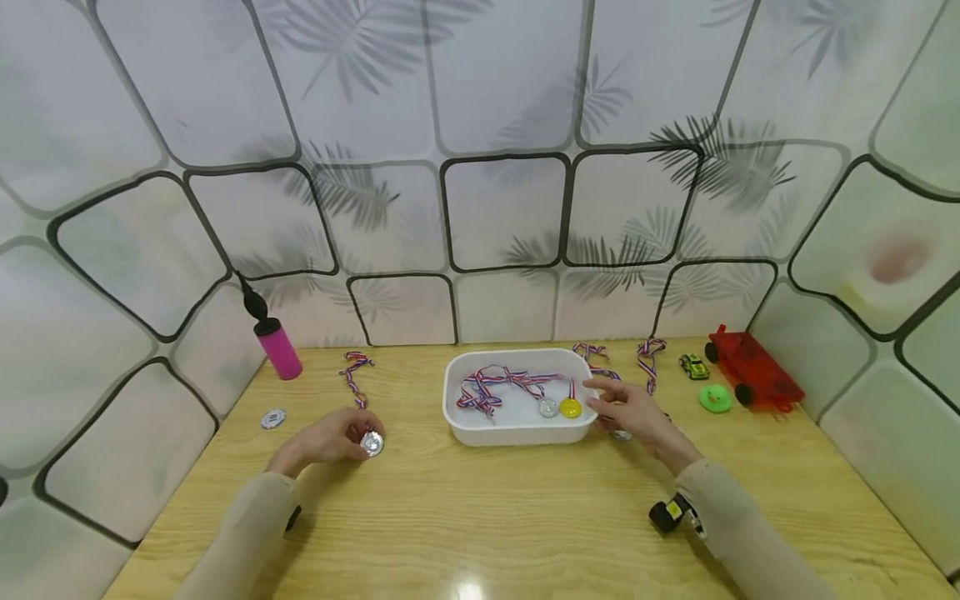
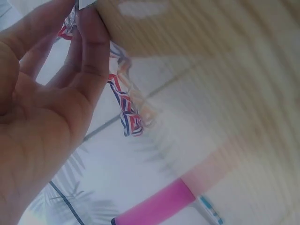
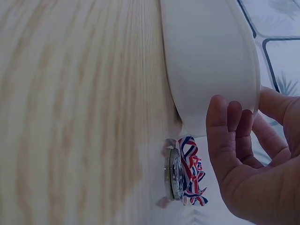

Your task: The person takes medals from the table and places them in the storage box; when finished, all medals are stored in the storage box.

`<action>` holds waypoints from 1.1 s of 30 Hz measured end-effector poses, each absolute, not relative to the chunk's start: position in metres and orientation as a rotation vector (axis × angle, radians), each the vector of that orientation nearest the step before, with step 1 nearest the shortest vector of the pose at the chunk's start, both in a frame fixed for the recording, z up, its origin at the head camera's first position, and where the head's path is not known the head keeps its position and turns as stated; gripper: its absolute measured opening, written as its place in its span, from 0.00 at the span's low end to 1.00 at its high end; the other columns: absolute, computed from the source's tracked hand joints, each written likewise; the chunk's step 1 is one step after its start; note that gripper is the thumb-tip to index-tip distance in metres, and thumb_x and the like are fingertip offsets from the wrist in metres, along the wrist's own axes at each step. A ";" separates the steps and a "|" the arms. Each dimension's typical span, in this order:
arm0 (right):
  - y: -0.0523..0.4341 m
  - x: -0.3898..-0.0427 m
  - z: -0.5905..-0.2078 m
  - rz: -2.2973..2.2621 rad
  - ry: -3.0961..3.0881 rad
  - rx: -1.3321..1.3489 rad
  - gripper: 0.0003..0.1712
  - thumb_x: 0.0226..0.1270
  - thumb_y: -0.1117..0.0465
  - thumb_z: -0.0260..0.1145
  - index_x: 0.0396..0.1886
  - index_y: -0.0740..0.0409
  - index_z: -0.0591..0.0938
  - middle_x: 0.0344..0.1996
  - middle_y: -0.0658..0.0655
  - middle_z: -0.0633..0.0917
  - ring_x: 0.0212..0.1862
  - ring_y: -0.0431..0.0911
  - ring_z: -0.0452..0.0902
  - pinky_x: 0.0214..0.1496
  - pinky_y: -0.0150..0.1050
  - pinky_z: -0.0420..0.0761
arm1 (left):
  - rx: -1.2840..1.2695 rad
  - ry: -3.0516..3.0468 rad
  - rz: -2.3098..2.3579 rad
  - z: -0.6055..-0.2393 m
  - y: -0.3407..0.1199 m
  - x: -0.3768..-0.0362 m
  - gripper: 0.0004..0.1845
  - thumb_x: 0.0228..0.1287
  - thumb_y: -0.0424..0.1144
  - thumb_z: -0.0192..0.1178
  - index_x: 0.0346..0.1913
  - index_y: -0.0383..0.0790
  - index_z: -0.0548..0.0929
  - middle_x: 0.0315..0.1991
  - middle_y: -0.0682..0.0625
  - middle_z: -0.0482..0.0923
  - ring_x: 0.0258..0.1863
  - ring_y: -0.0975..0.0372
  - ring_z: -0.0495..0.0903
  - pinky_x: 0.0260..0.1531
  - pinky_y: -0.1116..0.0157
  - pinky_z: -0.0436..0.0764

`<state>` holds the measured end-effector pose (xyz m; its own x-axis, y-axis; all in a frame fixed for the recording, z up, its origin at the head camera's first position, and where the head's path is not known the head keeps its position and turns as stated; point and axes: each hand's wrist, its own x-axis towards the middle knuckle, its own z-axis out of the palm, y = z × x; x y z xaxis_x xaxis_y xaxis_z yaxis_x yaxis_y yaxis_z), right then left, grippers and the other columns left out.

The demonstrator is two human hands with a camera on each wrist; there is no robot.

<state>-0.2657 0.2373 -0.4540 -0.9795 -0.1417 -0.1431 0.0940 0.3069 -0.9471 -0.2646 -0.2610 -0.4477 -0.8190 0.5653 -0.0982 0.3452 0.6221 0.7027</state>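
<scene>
Sleeves, beige, enter from bottom edge of head view, a wrist cam strapped on each.

Left hand [image 1: 327,439]: fingers curled, pinching a silver medal [image 1: 371,443] at the fingertips, medal on or just above the worktop [image 1: 480,517]. Its red/white/blue ribbon [image 1: 355,377] trails away toward the back wall. Left wrist view: ribbon [image 2: 126,105] runs out past the fingers [image 2: 91,51]; medal itself barely in frame at the top edge.

Right hand [image 1: 628,414]: released, fingers relaxed and only lightly bent, grasping nothing. It sits at the right end of the white tray [image 1: 457,417]; fingertips at or just off the rim, contact not resolvable. Second silver medal [image 1: 620,434] lies on the worktop just beside/under this hand, not held. Right wrist view: medal [image 3: 174,174] w/ bunched ribbon lies betw. tray wall [image 3: 206,61] and palm [image 3: 253,178], apart from the fingers.

Tray contents: silver medal [image 1: 548,407] and gold medal [image 1: 571,408] side by side, ribbons heaped to the left.

Elsewhere on worktop: pink hand pump [image 1: 273,340] back left; small round disc [image 1: 273,418] left; two loose ribbons behind tray, right; yellow toy car [image 1: 693,366], green disc [image 1: 715,399], red toy truck [image 1: 753,371] at right.
</scene>
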 end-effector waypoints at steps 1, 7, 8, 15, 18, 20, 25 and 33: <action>0.238 -0.266 -0.454 -1.733 2.376 -0.047 0.28 0.71 0.58 0.63 0.69 0.60 0.71 0.40 0.58 0.77 0.37 0.45 0.81 0.42 0.39 0.85 | 0.732 2.558 0.996 -0.448 -0.260 -0.265 0.16 0.53 0.24 0.67 0.47 0.34 0.82 0.35 0.44 0.78 0.34 0.61 0.73 0.33 0.69 0.74; 0.239 -0.267 -0.453 -1.719 2.386 -0.065 0.28 0.71 0.58 0.63 0.68 0.61 0.71 0.40 0.59 0.78 0.36 0.45 0.82 0.42 0.40 0.86 | 0.605 2.529 1.095 -0.450 -0.254 -0.272 0.14 0.62 0.28 0.62 0.50 0.33 0.83 0.30 0.45 0.79 0.29 0.61 0.77 0.29 0.68 0.77; 0.239 -0.267 -0.453 -1.722 2.385 -0.065 0.28 0.71 0.58 0.63 0.68 0.61 0.71 0.40 0.58 0.78 0.36 0.45 0.81 0.42 0.40 0.86 | 0.586 2.494 1.138 -0.450 -0.253 -0.273 0.14 0.63 0.27 0.61 0.51 0.31 0.82 0.29 0.44 0.80 0.28 0.60 0.78 0.29 0.67 0.79; 0.237 -0.269 -0.453 -1.730 2.377 -0.039 0.28 0.70 0.58 0.64 0.67 0.61 0.73 0.40 0.58 0.77 0.36 0.46 0.81 0.41 0.39 0.86 | 0.569 2.378 1.420 -0.439 -0.240 -0.284 0.16 0.70 0.27 0.54 0.58 0.23 0.76 0.36 0.37 0.80 0.33 0.52 0.86 0.37 0.54 0.86; 0.237 -0.268 -0.453 -1.735 2.375 -0.027 0.28 0.71 0.58 0.64 0.67 0.61 0.73 0.40 0.58 0.77 0.36 0.45 0.81 0.41 0.39 0.85 | 0.578 2.411 1.552 -0.431 -0.231 -0.289 0.17 0.70 0.29 0.56 0.59 0.25 0.76 0.41 0.33 0.82 0.34 0.53 0.87 0.40 0.51 0.85; 0.237 -0.268 -0.453 -1.742 2.372 -0.023 0.27 0.71 0.58 0.64 0.67 0.61 0.73 0.40 0.58 0.77 0.35 0.44 0.81 0.41 0.39 0.85 | 0.575 2.422 1.639 -0.423 -0.225 -0.291 0.17 0.70 0.30 0.57 0.59 0.27 0.76 0.44 0.30 0.82 0.34 0.56 0.87 0.40 0.52 0.85; 0.237 -0.267 -0.452 -1.737 2.366 -0.024 0.27 0.71 0.59 0.63 0.67 0.61 0.72 0.40 0.58 0.77 0.35 0.44 0.80 0.42 0.39 0.85 | 0.525 2.428 1.771 -0.406 -0.213 -0.292 0.18 0.71 0.32 0.57 0.61 0.29 0.76 0.45 0.30 0.82 0.35 0.60 0.87 0.40 0.60 0.86; 0.236 -0.265 -0.450 -1.731 2.371 -0.038 0.28 0.71 0.59 0.63 0.68 0.61 0.71 0.41 0.58 0.76 0.37 0.45 0.80 0.43 0.41 0.85 | 0.504 2.533 1.842 -0.384 -0.196 -0.295 0.23 0.66 0.34 0.63 0.63 0.38 0.76 0.46 0.35 0.83 0.32 0.60 0.84 0.29 0.66 0.83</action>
<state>-0.2648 0.2365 -0.4503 -0.9786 -0.1409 -0.1499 0.0999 0.3114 -0.9450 -0.2955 -0.1958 -0.3842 -0.9490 0.2361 0.2091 0.2717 0.2753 0.9222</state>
